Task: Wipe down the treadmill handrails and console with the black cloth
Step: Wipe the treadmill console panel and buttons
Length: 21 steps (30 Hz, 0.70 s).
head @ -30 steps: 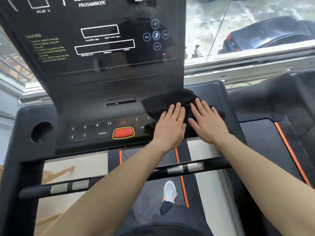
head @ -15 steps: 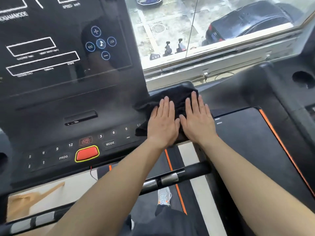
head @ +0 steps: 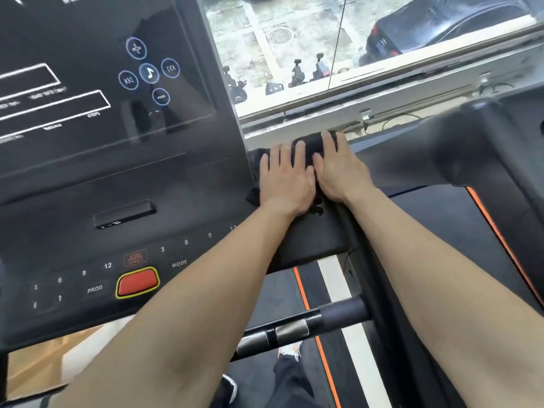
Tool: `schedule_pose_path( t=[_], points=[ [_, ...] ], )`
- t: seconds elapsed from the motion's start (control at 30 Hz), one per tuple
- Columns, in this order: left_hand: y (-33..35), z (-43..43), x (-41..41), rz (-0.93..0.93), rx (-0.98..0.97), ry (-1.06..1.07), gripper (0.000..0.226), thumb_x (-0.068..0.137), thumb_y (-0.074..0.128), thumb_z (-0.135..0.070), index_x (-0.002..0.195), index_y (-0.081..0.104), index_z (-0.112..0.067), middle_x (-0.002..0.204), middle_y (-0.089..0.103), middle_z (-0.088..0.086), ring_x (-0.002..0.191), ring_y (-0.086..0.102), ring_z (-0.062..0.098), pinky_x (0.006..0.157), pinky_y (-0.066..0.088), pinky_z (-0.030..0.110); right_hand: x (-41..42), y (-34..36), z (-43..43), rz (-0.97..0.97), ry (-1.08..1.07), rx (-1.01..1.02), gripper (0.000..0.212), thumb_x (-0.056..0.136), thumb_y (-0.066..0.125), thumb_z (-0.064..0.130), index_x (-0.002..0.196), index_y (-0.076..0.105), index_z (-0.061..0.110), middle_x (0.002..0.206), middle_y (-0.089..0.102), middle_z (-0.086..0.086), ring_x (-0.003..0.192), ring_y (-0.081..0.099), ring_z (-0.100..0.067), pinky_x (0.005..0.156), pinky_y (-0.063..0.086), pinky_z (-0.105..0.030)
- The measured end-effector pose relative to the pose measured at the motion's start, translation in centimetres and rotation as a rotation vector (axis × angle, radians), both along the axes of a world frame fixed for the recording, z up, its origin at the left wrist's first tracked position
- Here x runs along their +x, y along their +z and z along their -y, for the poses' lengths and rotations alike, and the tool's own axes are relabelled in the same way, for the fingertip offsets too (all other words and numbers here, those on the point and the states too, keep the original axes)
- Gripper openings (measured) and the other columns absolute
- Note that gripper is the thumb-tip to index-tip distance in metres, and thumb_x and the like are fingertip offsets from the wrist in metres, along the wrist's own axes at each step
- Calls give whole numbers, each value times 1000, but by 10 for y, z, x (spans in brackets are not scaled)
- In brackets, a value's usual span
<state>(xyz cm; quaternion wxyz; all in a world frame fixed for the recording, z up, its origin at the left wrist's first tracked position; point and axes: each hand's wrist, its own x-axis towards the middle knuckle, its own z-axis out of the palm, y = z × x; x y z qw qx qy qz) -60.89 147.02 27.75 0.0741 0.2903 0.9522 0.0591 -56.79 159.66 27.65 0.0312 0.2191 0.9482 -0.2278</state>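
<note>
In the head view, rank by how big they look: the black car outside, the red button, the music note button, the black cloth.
1. black car, though it is far off.
2. red button and black cloth: alike, the cloth being mostly covered.
3. music note button.

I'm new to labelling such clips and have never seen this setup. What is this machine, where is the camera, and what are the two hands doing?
Everything is seen from a camera worn on a person's head, looking forward and down, so the two bare arms are that person's own. The dark machine is a treadmill console. It carries a display, numbered keys and a red button, and a handrail crosses below. The left hand and right hand lie flat, side by side, fingers straight, pressing a black cloth onto the ledge right of the display. Nothing is gripped. A car shows through the window.
</note>
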Motion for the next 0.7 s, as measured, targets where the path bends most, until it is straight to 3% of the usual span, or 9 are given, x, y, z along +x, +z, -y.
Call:
schedule_pose_path(
  t=[0.1, 0.2, 0.3, 0.47, 0.6, 0.7],
  points=[
    [1, 20, 49, 43, -31, -63, 63, 105, 22, -40, 160, 3, -16, 168, -5, 11, 154, -7, 30, 125, 3, 47, 52, 3, 17, 22, 33, 87, 67, 106, 32, 40, 162, 5, 15, 168, 1, -18, 150, 22, -37, 112, 36, -51],
    [-3, 40, 109, 27, -31, -139, 65, 103, 22, -39, 160, 6, -11, 167, -3, 17, 154, -5, 33, 124, 9, 49, 114, 2, 36, 70, 30, 128, 67, 106, 29, 38, 161, 7, 9, 168, 1, -20, 154, 12, -37, 115, 33, -51],
    [-12, 56, 147, -1, -6, -135, 67, 100, 22, -39, 160, 11, -11, 167, 0, 15, 155, 0, 31, 124, 11, 47, 149, -10, 45, 126, 97, 252, 71, 102, 11, 41, 159, 12, -1, 164, 3, -31, 152, 12, -46, 121, 25, -53],
    [-11, 53, 140, 6, -19, -149, 67, 101, 21, -40, 160, 8, -12, 168, -1, 12, 155, -1, 29, 124, 12, 46, 145, -12, 41, 85, 79, 240, 74, 99, 21, 45, 158, 20, 0, 161, 19, -34, 145, 33, -46, 113, 40, -52],
    [-6, 30, 104, 21, -32, -136, 66, 104, 23, -39, 160, 2, -11, 168, -5, 12, 155, -6, 28, 125, 9, 45, 108, -6, 23, 91, 6, 29, 72, 104, 28, 45, 161, 3, 7, 165, 7, -28, 139, 41, -45, 105, 41, -51],
    [-5, 13, 71, 29, -26, -129, 66, 105, 22, -38, 160, -2, -13, 168, -8, 10, 155, -7, 25, 124, 5, 43, 72, -3, 11, 73, -48, -68, 72, 106, 32, 43, 160, -1, 8, 165, 13, -24, 129, 50, -46, 100, 42, -51]
  ],
)
